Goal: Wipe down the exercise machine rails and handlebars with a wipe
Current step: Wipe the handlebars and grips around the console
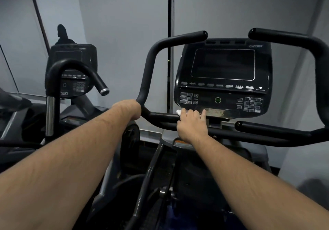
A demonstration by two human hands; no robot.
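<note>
Neighbouring machine (71,73): far left, idle. Your left hand (132,109): fingers wrapped round the left handlebar (149,66). Your right hand (193,124): fingers curled over the white wipe (179,112), pressing it on the crossbar (163,116) beneath the console (223,76).

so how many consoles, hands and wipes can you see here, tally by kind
consoles: 2, the near machine's console and the neighbouring machine's console
hands: 2, the left hand gripping the left handlebar, the right hand pressing on the crossbar
wipes: 1, a white wipe under the right hand's fingers
total: 5
</note>
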